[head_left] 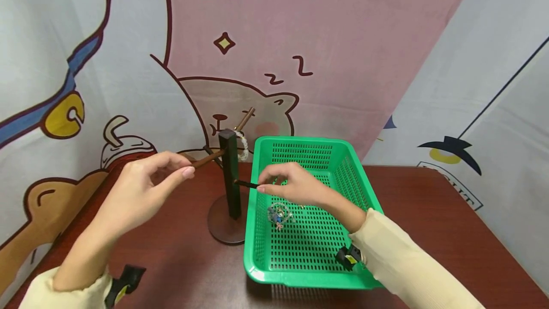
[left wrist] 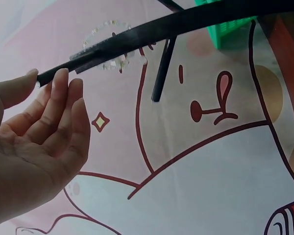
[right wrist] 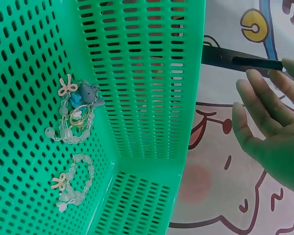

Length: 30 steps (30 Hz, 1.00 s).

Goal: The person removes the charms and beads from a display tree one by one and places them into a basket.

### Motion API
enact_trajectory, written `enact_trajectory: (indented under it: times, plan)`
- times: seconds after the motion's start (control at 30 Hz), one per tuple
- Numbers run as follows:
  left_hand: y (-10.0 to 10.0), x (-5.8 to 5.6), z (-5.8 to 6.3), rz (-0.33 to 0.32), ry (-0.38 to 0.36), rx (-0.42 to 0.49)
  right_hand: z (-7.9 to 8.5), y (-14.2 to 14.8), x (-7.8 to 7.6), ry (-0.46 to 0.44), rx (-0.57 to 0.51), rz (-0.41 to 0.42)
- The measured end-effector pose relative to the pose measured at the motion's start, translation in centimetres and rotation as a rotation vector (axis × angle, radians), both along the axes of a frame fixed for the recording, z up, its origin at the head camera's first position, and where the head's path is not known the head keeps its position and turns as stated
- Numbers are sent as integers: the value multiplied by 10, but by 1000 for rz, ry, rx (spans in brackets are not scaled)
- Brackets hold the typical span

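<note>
A dark wooden jewelry stand (head_left: 232, 175) rises from a round base, with pegs sticking out at several heights. My left hand (head_left: 143, 192) pinches the tip of its left peg (head_left: 208, 158) between thumb and fingertips; the left wrist view shows the same pinch on the peg (left wrist: 59, 73). Lower down, my right hand (head_left: 296, 186) pinches the end of the right peg (head_left: 246, 184). A clear beaded bracelet (head_left: 244, 146) hangs from the stand's back, near the top. Two more beaded bracelets lie in the basket: one with a pink bow (right wrist: 77, 181), another tangled with blue charms (right wrist: 76, 115).
The green plastic basket (head_left: 317, 278) stands right of the stand, under my right forearm. Both are on a reddish-brown table (head_left: 180, 271). Behind hangs a cartoon-printed cloth (head_left: 343, 51).
</note>
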State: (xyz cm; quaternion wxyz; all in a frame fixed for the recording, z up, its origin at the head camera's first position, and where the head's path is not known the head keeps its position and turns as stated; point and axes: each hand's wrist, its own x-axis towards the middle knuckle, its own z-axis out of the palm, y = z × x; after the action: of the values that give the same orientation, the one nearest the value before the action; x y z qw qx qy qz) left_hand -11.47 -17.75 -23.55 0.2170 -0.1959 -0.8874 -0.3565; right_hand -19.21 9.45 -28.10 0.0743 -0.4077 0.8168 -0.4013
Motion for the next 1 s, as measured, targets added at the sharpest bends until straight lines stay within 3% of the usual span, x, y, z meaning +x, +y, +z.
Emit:
enact_trajectory:
  times: [0.37,0.73,0.87,1.0]
  plan:
    - [-12,-14,2,-6,7,-58,-3,6,1,-49,61,92]
    - [-26,-35,4,-44,-117,-34,1,13,-1,-46,62,23]
    - [-29,-38,4,-54,-171,-20,8,13,-2,-32,52,-1]
    - [-28,-39,2,-75,-169,4,14,10,-4,-15,29,-10]
